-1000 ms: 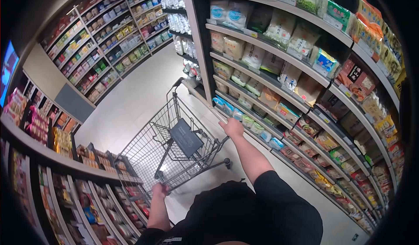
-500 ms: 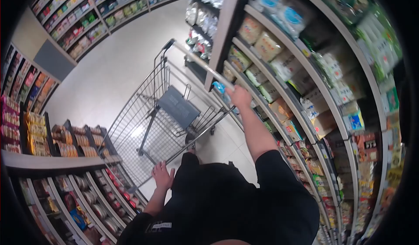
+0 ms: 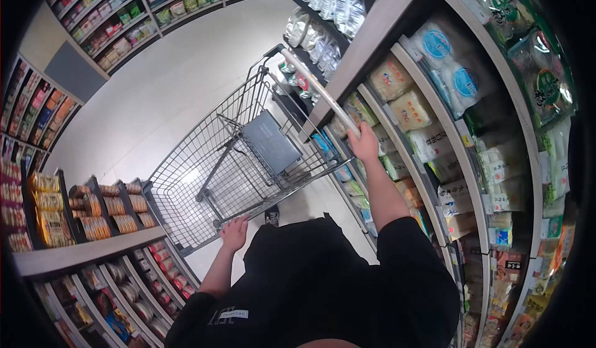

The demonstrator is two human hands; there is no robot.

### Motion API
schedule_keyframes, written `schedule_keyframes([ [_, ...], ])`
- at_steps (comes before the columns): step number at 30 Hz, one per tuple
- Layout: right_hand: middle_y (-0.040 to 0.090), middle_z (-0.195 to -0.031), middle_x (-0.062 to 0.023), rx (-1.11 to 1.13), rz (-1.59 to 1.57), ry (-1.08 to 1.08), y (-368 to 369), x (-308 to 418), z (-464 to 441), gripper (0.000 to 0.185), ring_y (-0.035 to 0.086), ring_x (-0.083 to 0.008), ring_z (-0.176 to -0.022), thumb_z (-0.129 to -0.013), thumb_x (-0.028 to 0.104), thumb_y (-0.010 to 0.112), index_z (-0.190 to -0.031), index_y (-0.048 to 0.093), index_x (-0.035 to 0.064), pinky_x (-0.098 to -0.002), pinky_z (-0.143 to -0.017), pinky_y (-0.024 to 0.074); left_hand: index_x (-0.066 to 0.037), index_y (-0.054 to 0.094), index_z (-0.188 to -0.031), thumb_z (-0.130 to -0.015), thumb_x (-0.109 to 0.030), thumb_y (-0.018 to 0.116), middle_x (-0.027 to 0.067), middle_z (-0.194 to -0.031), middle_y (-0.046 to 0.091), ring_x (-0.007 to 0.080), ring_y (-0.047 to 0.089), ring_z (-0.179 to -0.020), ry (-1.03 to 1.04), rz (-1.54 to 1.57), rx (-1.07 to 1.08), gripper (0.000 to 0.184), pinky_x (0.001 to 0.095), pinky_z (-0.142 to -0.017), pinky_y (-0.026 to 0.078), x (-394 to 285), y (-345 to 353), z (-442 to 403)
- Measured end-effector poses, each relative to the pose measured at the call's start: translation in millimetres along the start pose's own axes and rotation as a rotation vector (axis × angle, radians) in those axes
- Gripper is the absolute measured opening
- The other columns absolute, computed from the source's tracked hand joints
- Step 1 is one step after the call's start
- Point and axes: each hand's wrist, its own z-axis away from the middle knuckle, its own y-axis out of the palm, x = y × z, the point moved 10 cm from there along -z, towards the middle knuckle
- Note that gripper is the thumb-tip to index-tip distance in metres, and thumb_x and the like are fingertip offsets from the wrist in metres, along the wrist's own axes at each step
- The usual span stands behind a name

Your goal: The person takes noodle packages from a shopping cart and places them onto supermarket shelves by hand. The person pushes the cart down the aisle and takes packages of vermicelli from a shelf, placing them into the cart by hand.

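Note:
A wire shopping cart point(image 3: 180, 193) stands at an angle in front of me, its basket holding no goods. My right hand point(image 3: 364, 143) is wrapped around the near end of its pale push handle point(image 3: 320, 90). My left hand point(image 3: 233, 233) is at the cart's near side rail, fingers bent over the top wire; the fingertips are partly hidden. A grey fold-down child seat panel point(image 3: 271, 142) sits inside the cart near the handle. One dark shoe point(image 3: 272, 216) shows under the cart, beside my black clothing.
Tall shelves of bagged goods point(image 3: 413, 109) rise close on my right. On the left, a low shelf point(image 3: 93, 252) carries packaged snacks point(image 3: 51, 214) near the cart's front corner. Silver packs point(image 3: 323, 44) hang at the aisle end. Pale floor point(image 3: 186, 69) runs beyond to more shelving point(image 3: 192, 0).
My view has shifted, so the right-hand shelves look larger. The cart and my right hand appear further right. The spread fingers of my left hand have drawn together over the rail.

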Motion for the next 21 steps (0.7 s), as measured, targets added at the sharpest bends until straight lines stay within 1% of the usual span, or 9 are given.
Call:
schedule_keyframes([
  [4,0.059,-0.12,-0.0205,-0.116,0.08,-0.156,-15,-5,-21,0.043,0.055,-0.0402,-0.118,-0.087,0.028,0.07,-0.121,0.057,0.0045,-0.0505,-0.098,0.0449,-0.034,0.065,-0.136,-0.106,-0.045,0.048,0.0018,-0.14,0.062,0.0321,0.045,-0.138,0.007,0.055,-0.039,0.036,0.0609,-0.114,0.023,-15,-6,-32],
  [6,0.054,-0.127,-0.0204,-0.039,0.15,-0.225,-15,-4,-28,0.049,0.049,-0.0404,-0.123,-0.084,0.024,0.07,-0.125,0.056,0.0019,-0.0527,-0.101,0.0407,-0.033,0.067,-0.134,-0.105,-0.046,0.051,0.001,-0.137,0.064,0.0314,0.045,-0.138,0.045,0.063,-0.063,0.036,0.0616,-0.115,0.022,-19,-4,-54],
  [10,0.053,-0.133,-0.0159,-0.048,0.201,-0.259,-31,-10,-32,0.051,0.049,-0.0342,-0.127,-0.086,0.025,0.07,-0.131,0.058,0.005,-0.0495,-0.105,0.0386,-0.03,0.072,-0.126,-0.102,-0.05,0.056,0.0002,-0.135,0.066,0.0298,0.042,-0.141,-0.025,0.059,-0.091,0.035,0.0638,-0.119,0.011,-47,-11,-77],
  [13,0.054,-0.131,-0.0153,-0.224,0.02,-0.372,-117,14,-29,0.047,0.051,-0.0342,-0.124,-0.083,0.019,0.072,-0.126,0.061,0.0035,-0.05,-0.103,0.0406,-0.026,0.075,-0.121,-0.1,-0.054,0.056,0.0014,-0.134,0.066,0.0296,0.038,-0.143,-0.164,0.104,-0.131,0.04,0.0635,-0.121,0.002,-72,-20,-97],
  [15,0.055,-0.126,-0.0171,-0.494,-0.026,-0.392,-212,18,-26,0.045,0.054,-0.0361,-0.118,-0.079,0.011,0.075,-0.12,0.061,0.0011,-0.0498,-0.1,0.0433,-0.02,0.078,-0.114,-0.097,-0.06,0.056,0.0033,-0.134,0.066,0.0309,0.034,-0.145,-0.277,0.144,-0.177,0.05,0.0624,-0.121,-0.005,-60,-20,-103],
  [18,0.054,-0.121,-0.022,-0.942,-0.016,-0.178,-338,-23,-32,0.049,0.054,-0.0404,-0.112,-0.077,0.006,0.077,-0.12,0.056,-0.0027,-0.05,-0.097,0.0442,-0.017,0.079,-0.109,-0.094,-0.058,0.059,0.0039,-0.132,0.067,0.0298,0.038,-0.142,-0.356,0.175,-0.124,0.048,0.0612,-0.12,0.0,-58,-24,-100],
  [19,0.053,-0.122,-0.0228,-0.98,-0.024,-0.086,-364,-40,-44,0.05,0.054,-0.0402,-0.111,-0.078,0.006,0.079,-0.121,0.054,-0.0042,-0.0496,-0.097,0.0444,-0.017,0.079,-0.109,-0.091,-0.056,0.061,0.004,-0.131,0.068,0.029,0.041,-0.14,-0.342,0.163,-0.15,0.046,0.0602,-0.12,0.004,-63,-26,-101],
  [20,0.056,-0.114,-0.0253,-0.974,-0.093,0.028,-380,-60,-57,0.052,0.055,-0.0411,-0.104,-0.083,0.022,0.081,-0.119,0.056,-0.0055,-0.0486,-0.095,0.0456,-0.017,0.08,-0.108,-0.089,-0.054,0.064,0.0041,-0.13,0.068,0.0282,0.043,-0.139,-0.332,0.149,-0.175,0.044,0.0591,-0.119,0.008,-65,-27,-101],
  [21,0.059,-0.105,-0.0236,-0.84,-0.022,0.254,-378,-91,-75,0.055,0.058,-0.0349,-0.097,-0.084,0.031,0.082,-0.115,0.058,-0.0073,-0.0443,-0.089,0.0478,-0.017,0.08,-0.107,-0.086,-0.052,0.066,0.0043,-0.129,0.069,0.0275,0.046,-0.137,-0.324,0.13,-0.202,0.043,0.0581,-0.118,0.012,-53,-28,-101],
])
